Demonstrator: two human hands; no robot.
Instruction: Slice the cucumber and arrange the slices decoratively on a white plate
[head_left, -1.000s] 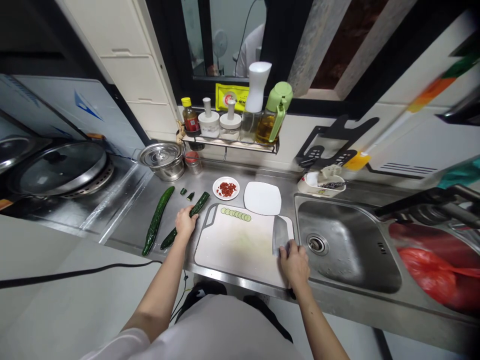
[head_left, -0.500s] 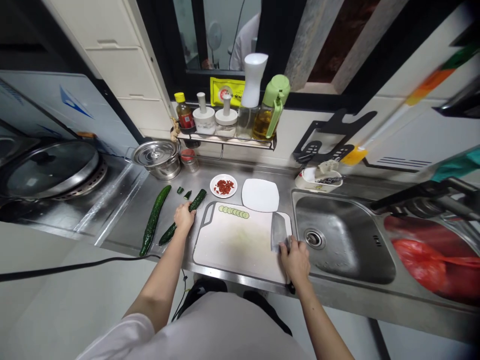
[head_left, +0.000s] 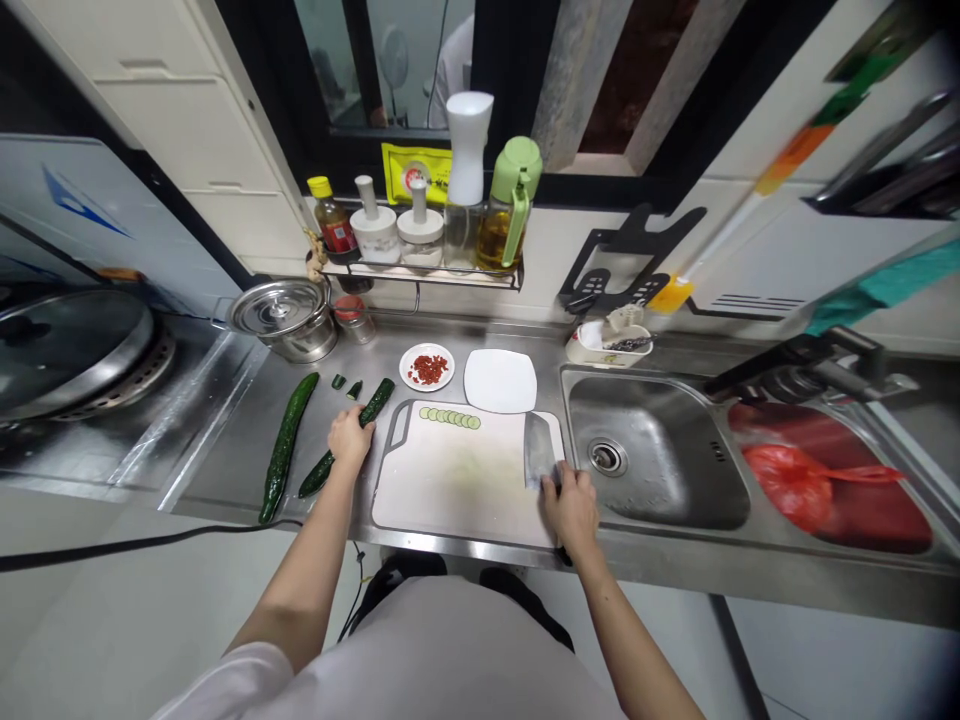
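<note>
On the steel counter to the left of the board, my left hand (head_left: 350, 436) is closed around the middle of a cut cucumber (head_left: 377, 401); both its ends show. A longer whole cucumber (head_left: 290, 445) lies further left. Two small cucumber pieces (head_left: 354, 389) rest just beyond my fingers. My right hand (head_left: 571, 508) grips a kitchen knife (head_left: 538, 450) whose broad blade lies along the right edge of the white cutting board (head_left: 450, 500). The palm hides most of the knife's handle. A row of thin cucumber slices (head_left: 449, 417) lies overlapped near the board's far edge.
Behind the board stand a small plate of chopped red pieces (head_left: 427, 369) and a white square plate (head_left: 500, 381). A sink (head_left: 652, 450) adjoins on the right. A lidded pot (head_left: 283, 318) stands back left, below a rack of condiments (head_left: 420, 270).
The camera view has turned to the right, so the scene sits further left. Both hands keep their holds on the cucumber and knife, with little other visible movement.
</note>
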